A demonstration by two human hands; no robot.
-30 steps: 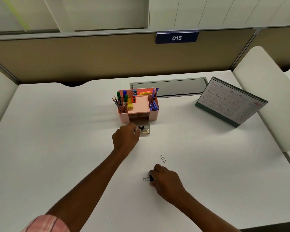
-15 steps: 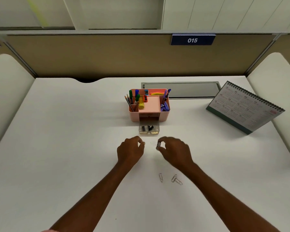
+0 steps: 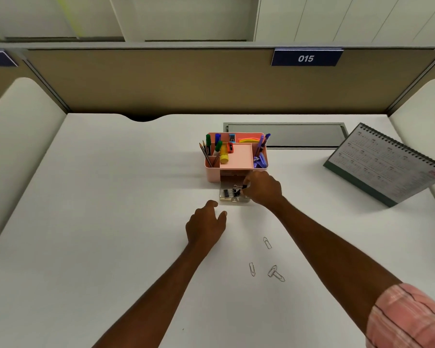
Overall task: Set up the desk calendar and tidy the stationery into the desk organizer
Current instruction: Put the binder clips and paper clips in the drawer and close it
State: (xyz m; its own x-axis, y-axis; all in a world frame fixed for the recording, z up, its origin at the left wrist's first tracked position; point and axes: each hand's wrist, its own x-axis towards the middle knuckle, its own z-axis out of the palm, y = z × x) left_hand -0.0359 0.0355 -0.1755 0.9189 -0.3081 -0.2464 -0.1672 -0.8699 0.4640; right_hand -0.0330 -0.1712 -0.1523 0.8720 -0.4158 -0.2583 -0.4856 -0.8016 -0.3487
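While the right hand (image 3: 264,189) pinches a black binder clip (image 3: 244,186) over the clear drawer (image 3: 234,199) pulled out of the pink desk organizer (image 3: 212,175), more binder clips (image 3: 228,192) lie inside it. Markers (image 3: 208,144), pencils (image 3: 204,153) and a yellow highlighter (image 3: 224,156) fill its left compartments. Half a second ago that hand held the clip nearer the desk's front edge. The left hand (image 3: 206,224) rests loosely curled, holding nothing. Loose paper clips (image 3: 267,242) lie toward the front edge of the white desk (image 3: 86,222); the desk calendar (image 3: 387,164) stands by its right edge.
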